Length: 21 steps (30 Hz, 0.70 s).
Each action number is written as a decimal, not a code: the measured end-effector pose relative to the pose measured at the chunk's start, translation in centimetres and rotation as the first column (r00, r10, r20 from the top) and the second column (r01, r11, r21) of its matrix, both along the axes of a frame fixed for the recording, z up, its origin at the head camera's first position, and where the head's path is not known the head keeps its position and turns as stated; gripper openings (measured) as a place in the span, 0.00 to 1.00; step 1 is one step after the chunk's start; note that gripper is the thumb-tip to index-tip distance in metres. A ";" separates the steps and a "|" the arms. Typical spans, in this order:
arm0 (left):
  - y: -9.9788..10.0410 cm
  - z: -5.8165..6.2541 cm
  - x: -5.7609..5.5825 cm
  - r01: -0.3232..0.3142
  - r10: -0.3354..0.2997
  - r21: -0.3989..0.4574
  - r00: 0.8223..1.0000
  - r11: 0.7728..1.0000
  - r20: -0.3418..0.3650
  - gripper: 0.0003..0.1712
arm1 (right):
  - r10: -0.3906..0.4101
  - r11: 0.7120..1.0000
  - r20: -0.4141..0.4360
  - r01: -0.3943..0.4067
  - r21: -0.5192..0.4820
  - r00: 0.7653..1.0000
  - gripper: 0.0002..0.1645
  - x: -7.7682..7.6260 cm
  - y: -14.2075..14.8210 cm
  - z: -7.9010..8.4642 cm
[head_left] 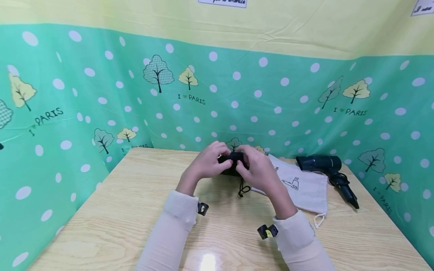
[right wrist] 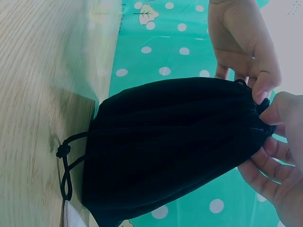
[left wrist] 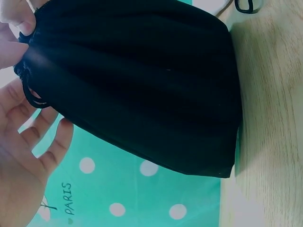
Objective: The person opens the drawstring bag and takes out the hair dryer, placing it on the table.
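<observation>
A black drawstring bag point(head_left: 232, 171) stands upright on the table, its top gathered narrow and its body widening toward the base. My left hand point(head_left: 210, 160) pinches the gathered mouth from the left side. Opposite it, my right hand point(head_left: 259, 169) pinches the same mouth, thumbs close together. In the left wrist view the bag's dark cloth point(left wrist: 137, 90) fills the middle, with a small cord loop at the neck. A knotted black cord point(right wrist: 66, 161) hangs down by the base in the right wrist view. Whatever is inside the bag is hidden.
Right of the bag lies a white cloth pouch point(head_left: 305, 188) with a hair dryer drawing and a white cord. A black hair dryer point(head_left: 322, 163) with its cord wound round the handle rests at the far right. A green patterned curtain point(head_left: 234, 90) hangs behind the wooden table point(head_left: 135, 203).
</observation>
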<state>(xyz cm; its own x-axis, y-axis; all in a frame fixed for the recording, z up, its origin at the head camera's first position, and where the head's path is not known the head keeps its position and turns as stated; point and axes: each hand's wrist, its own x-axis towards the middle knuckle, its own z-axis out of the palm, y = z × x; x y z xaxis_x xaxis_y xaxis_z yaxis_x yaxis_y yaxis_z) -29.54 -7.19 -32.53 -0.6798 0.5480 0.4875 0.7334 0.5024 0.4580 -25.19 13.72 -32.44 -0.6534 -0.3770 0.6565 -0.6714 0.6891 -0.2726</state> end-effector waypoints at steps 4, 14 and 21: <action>-0.1 0.0 -0.1 -0.016 0.016 -0.003 1.000 1.000 -0.025 0.06 | 0.005 1.000 0.019 -0.004 -0.031 1.000 0.19 0.0 -0.2 0.0; 0.0 -0.1 -0.2 -0.048 0.047 -0.008 0.996 0.999 -0.077 0.07 | -0.005 1.000 0.000 0.005 -0.029 1.000 0.16 0.1 -0.3 0.1; 0.5 -0.2 -0.3 -0.031 0.029 -0.012 0.993 0.999 -0.116 0.05 | -0.015 1.000 -0.002 0.015 -0.025 1.000 0.16 0.1 -0.4 0.0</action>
<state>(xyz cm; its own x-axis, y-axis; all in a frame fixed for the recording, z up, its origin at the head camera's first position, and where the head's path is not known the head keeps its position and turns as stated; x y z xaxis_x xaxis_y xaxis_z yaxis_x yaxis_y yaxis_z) -29.83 -6.74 -32.76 -0.6353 0.5355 0.5565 0.7656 0.5309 0.3632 -25.12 13.32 -32.44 -0.6576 -0.3504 0.6669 -0.6614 0.6923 -0.2885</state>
